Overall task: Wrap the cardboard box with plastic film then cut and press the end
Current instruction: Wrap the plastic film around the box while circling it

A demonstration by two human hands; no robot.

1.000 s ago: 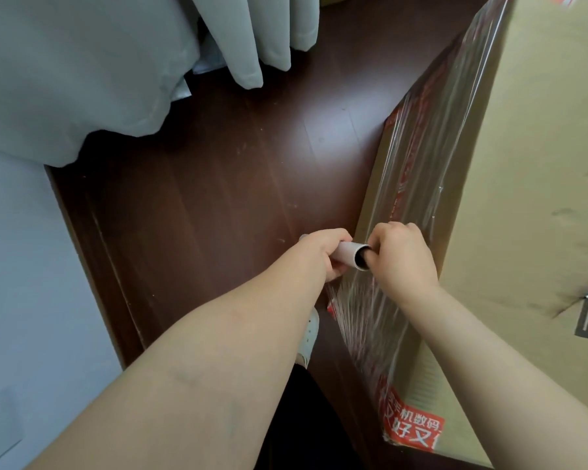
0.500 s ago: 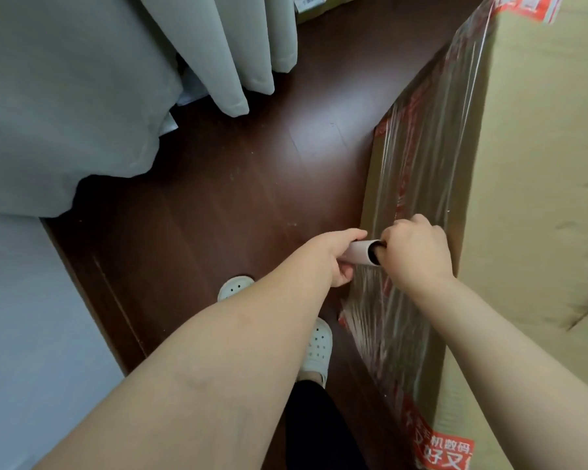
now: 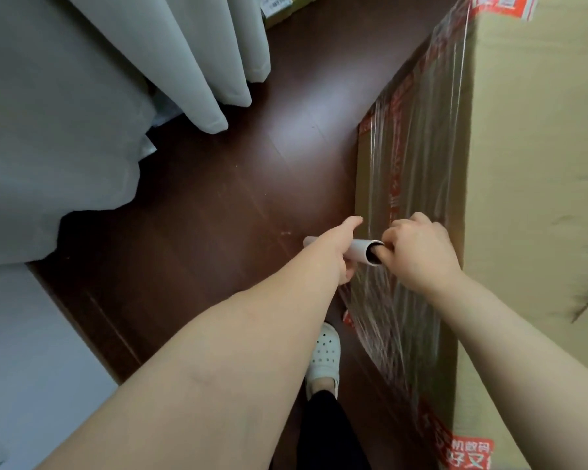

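Note:
A large cardboard box [image 3: 530, 171] with red tape stands on the floor at the right. Clear plastic film [image 3: 408, 184] lies stretched over its near side. A white film roll [image 3: 362, 250] lies level beside that side of the box, near its corner. My left hand [image 3: 345, 245] holds the roll's far part, its fingers mostly hidden under the tube. My right hand [image 3: 418, 249] grips the near end, with a finger pushed into the tube's opening. Film runs from the roll down along the box.
Dark wooden floor [image 3: 218, 205] stretches left of the box. Grey curtains [image 3: 116, 79] hang at the upper left. A pale surface [image 3: 28, 351] fills the lower left. My foot in a white clog [image 3: 325, 359] stands close to the box. A small labelled carton [image 3: 280, 5] lies at the top.
Both hands have carried the roll forward along the box's side, laying more film over it. My view has shifted forward with them, and my left foot has stepped out of sight.

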